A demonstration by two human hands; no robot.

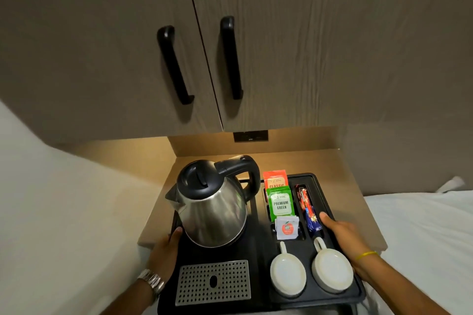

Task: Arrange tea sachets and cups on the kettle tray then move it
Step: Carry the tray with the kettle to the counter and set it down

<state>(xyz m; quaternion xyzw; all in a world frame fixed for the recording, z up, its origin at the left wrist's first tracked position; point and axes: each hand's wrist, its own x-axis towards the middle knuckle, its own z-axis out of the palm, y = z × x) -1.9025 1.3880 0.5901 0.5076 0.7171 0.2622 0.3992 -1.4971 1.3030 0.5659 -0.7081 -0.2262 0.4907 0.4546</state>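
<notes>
Gripping the tray [258, 258] by its two side edges, the left hand [166, 250] and right hand [340, 231] are each clamping its rim as it sits on the counter [358, 212]. Kettle [212, 204], sachets [279, 202] and two cups [288, 272] are all sitting on the tray. I judge that lifting evenly and keeping it level is what matters, the kettle side being heavier.

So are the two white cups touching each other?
Apart. The head view shows a strip of black tray between the left cup and the right cup, each upside down in its own recess.

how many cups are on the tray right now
2. Both stand upside down at the tray's near right: one cup beside the drip grille, the other cup by the right hand.
</notes>
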